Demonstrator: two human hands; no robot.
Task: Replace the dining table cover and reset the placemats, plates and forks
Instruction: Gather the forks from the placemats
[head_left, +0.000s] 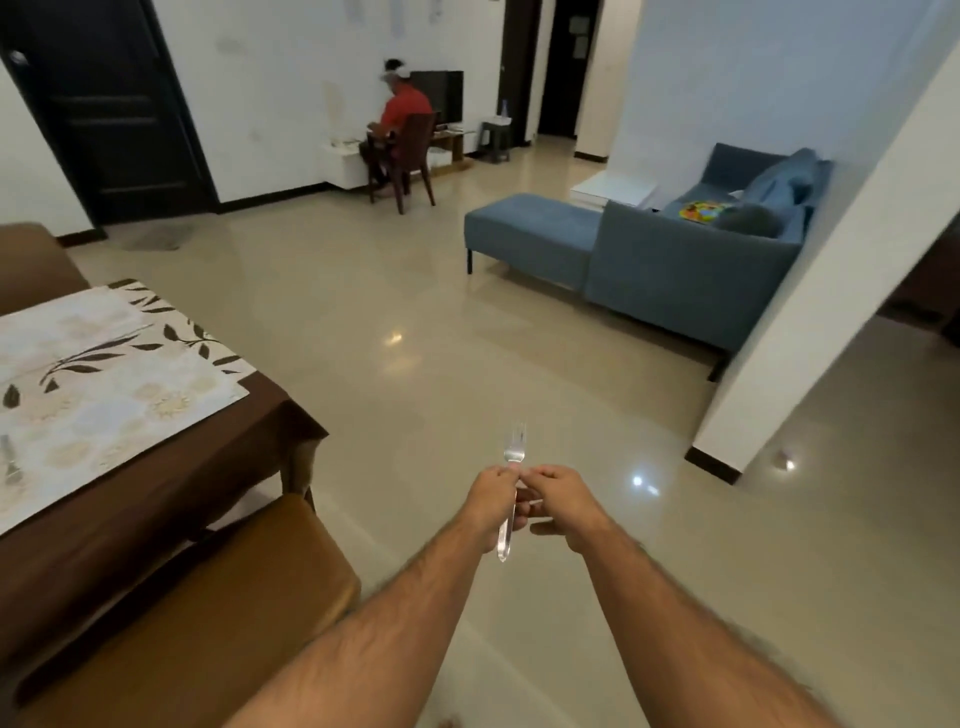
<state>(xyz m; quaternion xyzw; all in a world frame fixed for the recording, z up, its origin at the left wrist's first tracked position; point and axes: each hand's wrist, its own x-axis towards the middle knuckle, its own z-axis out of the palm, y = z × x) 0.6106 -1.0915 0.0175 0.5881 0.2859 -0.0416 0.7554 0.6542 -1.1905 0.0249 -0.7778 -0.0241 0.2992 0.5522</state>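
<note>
Steel glints between your hands: the fork (511, 496) stands tines-up over the floor, well right of the tabletop (171, 467). Your left hand (491, 506) curls its fingers round the handle, while your right hand (563, 501) pinches it near the neck. You look to be resetting forks; next, carry it back to a placemat (104, 395) there, where another fork (9, 460) already lies. No containers show.
</note>
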